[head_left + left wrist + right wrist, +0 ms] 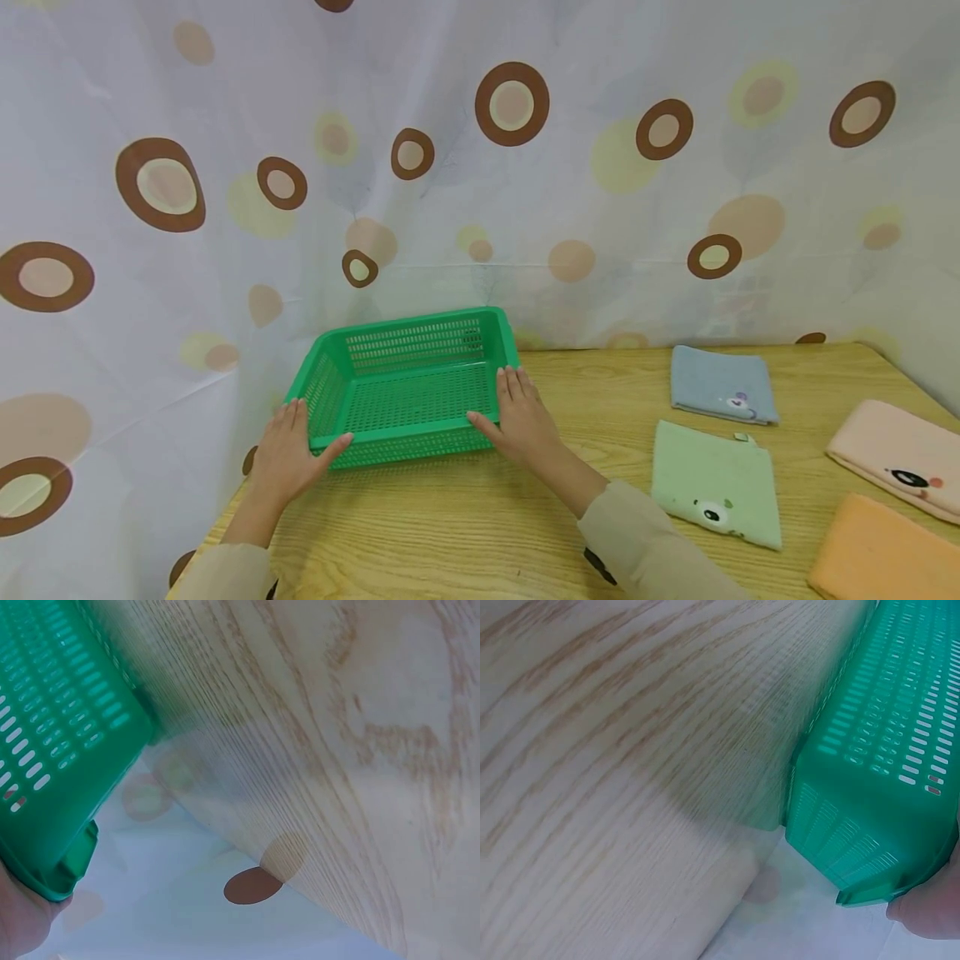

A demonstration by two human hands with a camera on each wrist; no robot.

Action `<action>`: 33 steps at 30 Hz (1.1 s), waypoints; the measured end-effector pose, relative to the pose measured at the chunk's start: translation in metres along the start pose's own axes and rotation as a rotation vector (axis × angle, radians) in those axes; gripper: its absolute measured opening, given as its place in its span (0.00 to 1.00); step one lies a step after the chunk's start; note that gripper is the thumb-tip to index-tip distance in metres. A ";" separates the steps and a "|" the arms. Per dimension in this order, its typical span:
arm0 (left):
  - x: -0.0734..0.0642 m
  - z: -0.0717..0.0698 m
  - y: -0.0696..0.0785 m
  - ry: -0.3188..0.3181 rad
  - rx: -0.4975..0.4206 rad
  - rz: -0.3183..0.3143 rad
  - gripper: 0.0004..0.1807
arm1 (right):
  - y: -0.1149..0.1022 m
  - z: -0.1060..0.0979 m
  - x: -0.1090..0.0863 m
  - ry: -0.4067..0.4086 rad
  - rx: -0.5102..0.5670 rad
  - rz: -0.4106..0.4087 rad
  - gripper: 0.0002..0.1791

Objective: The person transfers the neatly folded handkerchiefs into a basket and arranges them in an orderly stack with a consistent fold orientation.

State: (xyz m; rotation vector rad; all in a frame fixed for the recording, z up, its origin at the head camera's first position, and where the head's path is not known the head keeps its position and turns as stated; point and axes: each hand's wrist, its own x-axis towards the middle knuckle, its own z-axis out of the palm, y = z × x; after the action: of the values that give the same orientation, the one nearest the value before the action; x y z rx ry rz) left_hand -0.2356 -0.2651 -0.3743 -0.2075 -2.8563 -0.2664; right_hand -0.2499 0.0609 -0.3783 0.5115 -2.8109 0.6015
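Note:
A green plastic basket with slotted walls and no contents visible sits on the left part of the wooden table, close to the curtain. My left hand rests at its near left corner, the fingers straight along the side and the thumb stretched along the front rim. At the near right corner lies my right hand, straight fingers over the side rim and thumb on the front rim. Both wrist views show the basket's slotted front wall with part of a hand at the rim.
To the right lie a folded blue cloth, a green cloth, a pink cloth and an orange cloth, several with small animal faces. A curtain patterned with circles hangs behind and left of the table.

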 end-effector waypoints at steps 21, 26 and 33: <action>0.005 0.002 0.001 0.015 0.004 0.029 0.53 | -0.001 -0.003 -0.007 0.014 -0.007 0.021 0.46; 0.006 0.002 0.001 0.010 0.012 0.034 0.52 | 0.000 -0.002 -0.008 0.020 -0.011 0.024 0.46; 0.007 0.002 0.002 0.002 0.022 0.032 0.53 | 0.001 -0.002 -0.009 0.041 -0.032 0.023 0.45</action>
State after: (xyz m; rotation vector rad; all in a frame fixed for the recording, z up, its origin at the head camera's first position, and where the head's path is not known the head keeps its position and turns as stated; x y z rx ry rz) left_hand -0.2424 -0.2624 -0.3740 -0.2485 -2.8500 -0.2282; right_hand -0.2418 0.0654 -0.3798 0.4570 -2.7867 0.5642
